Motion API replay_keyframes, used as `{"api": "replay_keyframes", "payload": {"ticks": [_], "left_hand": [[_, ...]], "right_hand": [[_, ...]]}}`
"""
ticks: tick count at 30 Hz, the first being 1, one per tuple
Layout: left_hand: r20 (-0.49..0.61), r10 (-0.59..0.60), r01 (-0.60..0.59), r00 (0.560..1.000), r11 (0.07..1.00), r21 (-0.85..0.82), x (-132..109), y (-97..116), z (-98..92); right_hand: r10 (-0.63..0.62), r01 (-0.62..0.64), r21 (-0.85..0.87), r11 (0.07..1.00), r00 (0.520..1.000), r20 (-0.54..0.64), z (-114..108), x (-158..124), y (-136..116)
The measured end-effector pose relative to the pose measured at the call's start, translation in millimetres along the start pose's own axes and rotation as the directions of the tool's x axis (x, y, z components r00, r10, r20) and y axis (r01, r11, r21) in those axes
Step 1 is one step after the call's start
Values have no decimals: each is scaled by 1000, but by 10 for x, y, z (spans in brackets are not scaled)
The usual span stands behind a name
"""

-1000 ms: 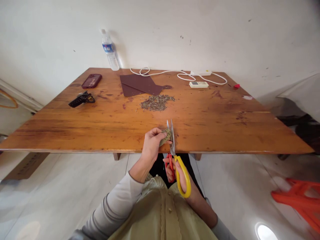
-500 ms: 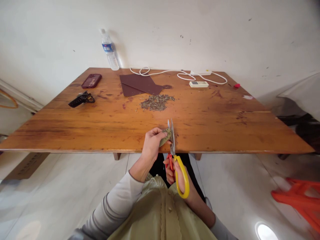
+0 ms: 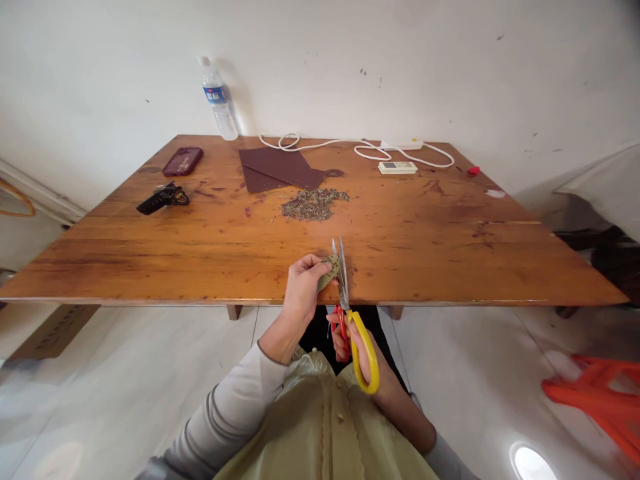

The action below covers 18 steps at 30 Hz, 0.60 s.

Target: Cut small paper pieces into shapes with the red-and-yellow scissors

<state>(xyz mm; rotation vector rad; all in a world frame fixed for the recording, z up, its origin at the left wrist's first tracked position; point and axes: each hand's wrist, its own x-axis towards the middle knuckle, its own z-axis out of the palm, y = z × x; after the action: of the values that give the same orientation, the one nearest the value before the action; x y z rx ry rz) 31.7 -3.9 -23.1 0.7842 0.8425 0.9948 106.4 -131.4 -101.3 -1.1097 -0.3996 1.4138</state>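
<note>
My left hand [image 3: 304,288] pinches a small dried olive-green leaf [image 3: 327,273] over the near edge of the wooden table [image 3: 200,247]. My right hand [image 3: 367,353] grips scissors [image 3: 350,313] with one red and one yellow handle. The blades point away from me, slightly parted, right beside the leaf. A pile of cut dried bits [image 3: 313,203] lies farther back on the table.
Dark brown sheets [image 3: 277,168], a maroon phone [image 3: 183,161], a black tool [image 3: 161,197], a water bottle [image 3: 217,99], a white cable [image 3: 350,147] and a white remote [image 3: 397,168] sit at the back. Orange plastic furniture [image 3: 600,400] stands on the floor at right.
The scissors and both hands have shifted very slightly; the blades stay at the leaf. Nothing else moved.
</note>
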Motion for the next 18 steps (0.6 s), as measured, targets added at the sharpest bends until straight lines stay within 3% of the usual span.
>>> {"api": "replay_keyframes", "payload": {"ticks": [18], "left_hand": [[6,10,-10,1000,998,69,-22,18,22]], "right_hand": [[71,-75,85,994,997,43,35,36,99]]}}
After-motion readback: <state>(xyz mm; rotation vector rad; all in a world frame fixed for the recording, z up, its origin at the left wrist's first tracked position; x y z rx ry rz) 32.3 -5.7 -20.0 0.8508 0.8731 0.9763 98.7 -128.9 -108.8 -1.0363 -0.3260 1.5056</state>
